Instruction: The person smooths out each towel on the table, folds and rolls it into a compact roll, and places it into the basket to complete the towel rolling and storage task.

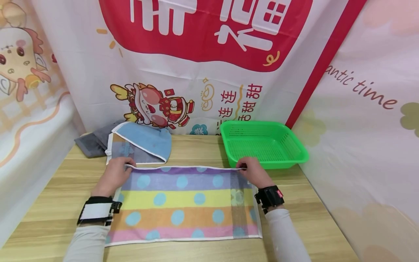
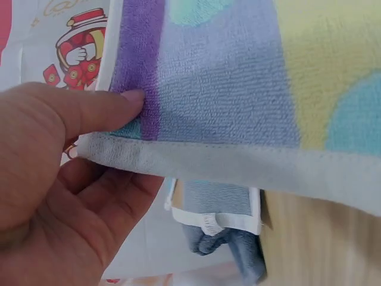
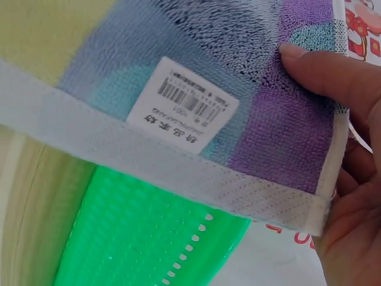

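A striped towel (image 1: 183, 203) with blue dots and white edging is spread over the wooden table, its far edge raised. My left hand (image 1: 118, 175) pinches the towel's far left corner, thumb on the purple stripe in the left wrist view. At the far right corner my right hand (image 1: 256, 172) pinches the same edge between thumb and fingers. Beside that hand, a white label (image 3: 183, 105) with a barcode shows on the towel in the right wrist view.
Behind my left hand lies a folded blue and striped towel (image 1: 147, 140), with a dark grey cloth (image 1: 90, 145) beside it. A green plastic basket (image 1: 264, 145) stands at the back right of the wooden table (image 1: 304, 218). Printed cloth hangs (image 1: 196, 76) behind the table.
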`<state>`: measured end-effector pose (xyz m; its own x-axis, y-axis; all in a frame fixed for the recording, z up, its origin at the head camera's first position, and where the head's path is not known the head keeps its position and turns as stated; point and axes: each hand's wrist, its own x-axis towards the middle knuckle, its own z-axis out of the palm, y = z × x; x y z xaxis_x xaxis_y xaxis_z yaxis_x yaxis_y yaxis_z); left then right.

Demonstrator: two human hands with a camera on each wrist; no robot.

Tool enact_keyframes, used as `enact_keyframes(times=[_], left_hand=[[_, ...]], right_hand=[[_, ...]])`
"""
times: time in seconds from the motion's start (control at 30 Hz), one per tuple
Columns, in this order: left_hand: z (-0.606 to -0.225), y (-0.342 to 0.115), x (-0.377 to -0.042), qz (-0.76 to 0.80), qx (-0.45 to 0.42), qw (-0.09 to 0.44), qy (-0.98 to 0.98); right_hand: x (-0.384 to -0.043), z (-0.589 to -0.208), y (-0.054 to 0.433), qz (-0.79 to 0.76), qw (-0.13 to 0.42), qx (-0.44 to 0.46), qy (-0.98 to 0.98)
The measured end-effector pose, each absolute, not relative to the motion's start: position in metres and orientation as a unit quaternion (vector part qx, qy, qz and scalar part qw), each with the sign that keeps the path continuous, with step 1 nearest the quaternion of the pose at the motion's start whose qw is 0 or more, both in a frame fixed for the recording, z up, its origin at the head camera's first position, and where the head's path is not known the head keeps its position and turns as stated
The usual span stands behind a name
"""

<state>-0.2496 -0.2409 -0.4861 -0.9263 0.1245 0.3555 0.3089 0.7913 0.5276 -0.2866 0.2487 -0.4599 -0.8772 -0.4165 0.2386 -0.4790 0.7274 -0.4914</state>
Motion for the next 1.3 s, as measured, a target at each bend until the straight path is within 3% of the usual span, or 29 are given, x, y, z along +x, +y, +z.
enact_keyframes(times=[0.17,0.43,0.73,1.1,1.3], left_hand=[[-0.478,-0.239,-0.253,-0.299,-0.110,0.175,-0.932],[-0.466,-0.232,-0.258,-0.304,-0.096,0.276,-0.907],[-0.456,-0.220,-0.239,-0.303,-0.085,0.307,-0.898],[-0.482,-0.235,-0.200,-0.281,-0.131,0.261,-0.914],[-0.493,-0.234,-0.181,-0.279,-0.115,0.199,-0.932]], right_hand=[[-0.294,-0.453,0.252,0.284,0.066,0.246,-0.924],[-0.306,-0.435,0.256,0.288,0.122,0.237,-0.920],[-0.292,-0.428,0.252,0.262,0.157,0.250,-0.919],[-0.244,-0.463,0.255,0.285,0.118,0.244,-0.919],[-0.222,-0.483,0.251,0.294,0.070,0.205,-0.931]])
